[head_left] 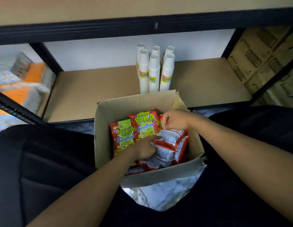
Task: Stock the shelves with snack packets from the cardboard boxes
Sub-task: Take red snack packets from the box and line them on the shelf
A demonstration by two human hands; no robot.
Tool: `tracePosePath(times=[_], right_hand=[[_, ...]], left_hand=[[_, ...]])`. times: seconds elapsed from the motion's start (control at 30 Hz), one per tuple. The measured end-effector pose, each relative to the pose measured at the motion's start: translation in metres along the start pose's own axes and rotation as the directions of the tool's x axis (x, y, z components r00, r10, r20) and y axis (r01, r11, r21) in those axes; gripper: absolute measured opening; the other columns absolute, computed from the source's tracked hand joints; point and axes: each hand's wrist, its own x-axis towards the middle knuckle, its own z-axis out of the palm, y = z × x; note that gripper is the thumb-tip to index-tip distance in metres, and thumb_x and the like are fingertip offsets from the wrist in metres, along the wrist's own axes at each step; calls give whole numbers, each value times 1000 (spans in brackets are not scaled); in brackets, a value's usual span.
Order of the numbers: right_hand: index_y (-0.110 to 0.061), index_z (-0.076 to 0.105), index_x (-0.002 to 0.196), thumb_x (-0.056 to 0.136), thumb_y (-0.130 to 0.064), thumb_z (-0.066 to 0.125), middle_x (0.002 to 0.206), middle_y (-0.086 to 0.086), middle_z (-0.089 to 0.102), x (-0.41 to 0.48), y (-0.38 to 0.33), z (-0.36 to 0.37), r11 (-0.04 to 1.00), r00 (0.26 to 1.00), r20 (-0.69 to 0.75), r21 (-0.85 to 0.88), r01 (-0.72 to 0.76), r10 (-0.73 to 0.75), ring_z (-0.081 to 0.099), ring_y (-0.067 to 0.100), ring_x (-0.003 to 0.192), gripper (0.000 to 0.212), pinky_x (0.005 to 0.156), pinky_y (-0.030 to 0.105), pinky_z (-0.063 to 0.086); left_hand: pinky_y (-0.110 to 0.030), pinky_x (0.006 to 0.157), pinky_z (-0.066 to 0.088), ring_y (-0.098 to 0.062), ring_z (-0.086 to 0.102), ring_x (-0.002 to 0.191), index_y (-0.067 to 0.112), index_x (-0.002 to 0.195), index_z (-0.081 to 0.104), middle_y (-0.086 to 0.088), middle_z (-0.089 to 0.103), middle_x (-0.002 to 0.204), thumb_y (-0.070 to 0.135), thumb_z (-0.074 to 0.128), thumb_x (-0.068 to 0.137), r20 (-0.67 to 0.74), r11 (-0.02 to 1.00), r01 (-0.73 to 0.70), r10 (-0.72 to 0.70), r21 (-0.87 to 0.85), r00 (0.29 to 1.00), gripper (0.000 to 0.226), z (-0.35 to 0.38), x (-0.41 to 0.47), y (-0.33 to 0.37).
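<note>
Two hands inside cardboard box (194, 145) — right hand (176, 119) fingers clamped on white-backed packet (171, 136) for lifting; left hand (145, 149) fingers straight, steadying snack packets (142, 126).

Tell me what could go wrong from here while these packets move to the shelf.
1. The right hand seems to pinch a snack packet by its edge only; it may slip or tear.
2. The paper cup stacks stand on the shelf just behind the cardboard box; packets pushed in carelessly could topple them.
</note>
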Motion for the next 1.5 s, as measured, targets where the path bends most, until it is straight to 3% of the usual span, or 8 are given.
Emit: tracePosePath(times=[0.17,0.33,0.5,0.8,1.07,1.2,1.33,1.5], right_hand=[[-31,49,79,78,-10,69,91,-7,54,12,20,24,994,998,10,-92,-56,57,57,22,94,29,72,29,44],[-27,41,119,71,-24,85,110,7,55,12,23,34,983,984,103,-133,-128,142,57,26,96,65,82,41,55],[-27,32,144,69,-25,87,127,10,47,16,17,28,993,993,5,16,-120,120,54,26,102,94,88,36,51],[-44,31,121,70,-52,70,114,4,59,22,9,20,990,938,-334,129,-53,94,48,28,121,65,99,45,45],[-50,52,81,92,-13,53,118,11,55,41,15,55,983,976,-213,182,6,33,61,25,85,39,73,37,53],[-27,62,114,91,-20,63,140,7,41,38,11,55,991,999,-30,130,-21,25,54,20,104,24,83,25,44],[-33,38,134,72,-35,83,157,-2,13,29,10,61,994,997,81,-107,0,8,24,26,140,77,108,45,38],[-32,34,134,87,-29,68,139,4,41,29,10,63,981,962,-232,-167,103,-141,47,31,119,58,89,45,46]], left_hand=[[-33,81,57,-22,66,97,31,134,57,-3,63,128,8,45,91,115,998,2,-9,57,993,50,8,8,-10],[-34,84,54,-23,68,94,22,101,67,-3,70,105,35,66,90,-15,995,81,-80,49,997,17,5,9,-15],[-33,71,54,-18,64,66,16,73,60,0,64,71,72,72,69,-134,990,137,-139,-25,981,57,-3,4,-14],[-37,64,53,-25,60,74,14,101,57,-13,62,95,-3,72,77,-291,945,83,-180,-316,940,34,-50,-8,-19],[-48,56,54,-27,59,71,22,91,62,-19,67,102,-11,52,87,-372,931,65,-208,-360,905,35,-35,6,-51],[-40,67,56,-22,60,73,19,95,63,-10,67,99,-1,64,88,-390,915,90,-255,-394,885,21,-32,15,-55],[-28,71,54,-19,61,89,22,99,58,-5,61,108,13,79,81,-401,927,74,-229,-367,887,30,-31,17,-57],[-39,80,59,-22,66,97,30,97,51,-6,63,117,5,73,83,-495,968,5,-132,-250,859,36,-32,10,-55]])
